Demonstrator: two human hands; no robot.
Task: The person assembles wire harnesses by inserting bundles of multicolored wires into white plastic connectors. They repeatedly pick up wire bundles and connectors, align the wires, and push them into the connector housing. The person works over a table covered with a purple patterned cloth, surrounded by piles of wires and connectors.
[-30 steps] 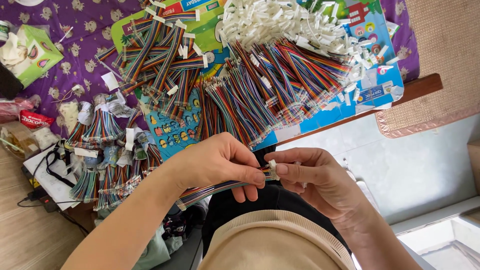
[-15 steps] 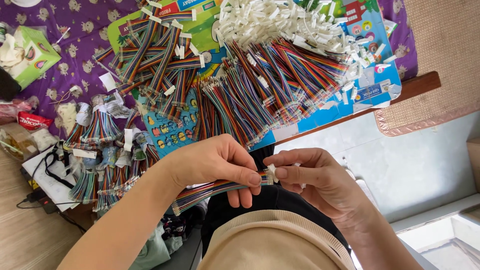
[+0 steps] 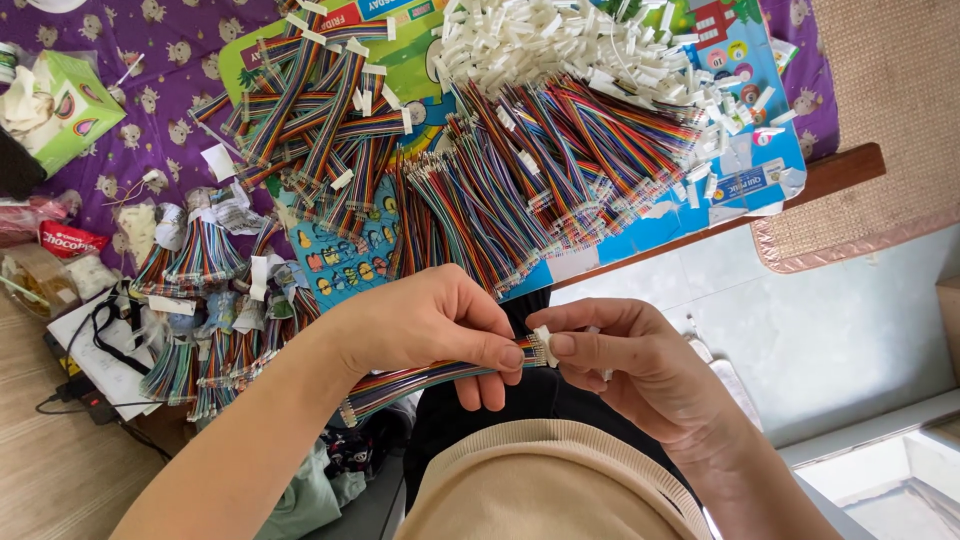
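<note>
Purple patterned cloth (image 3: 150, 120) was spread over the table (image 3: 840, 170), and a colourful printed mat (image 3: 400, 50) was laid on top of it. Below the table's edge, over the lap, a rainbow ribbon cable (image 3: 420, 380) was held. It was pinched near its end by the left hand (image 3: 430, 325), thumb and fingers closed on it. At that end a small white connector (image 3: 545, 345) was gripped by the fingertips of the right hand (image 3: 640, 365). Above the cable, on the mat, a large heap of like cables (image 3: 520, 180) was spread. Beyond that heap a pile of white connectors (image 3: 560, 45) was gathered. Left of the cable, bundled cables (image 3: 200, 255) were stacked, and farther up a green tissue box (image 3: 60, 110) was set.
</note>
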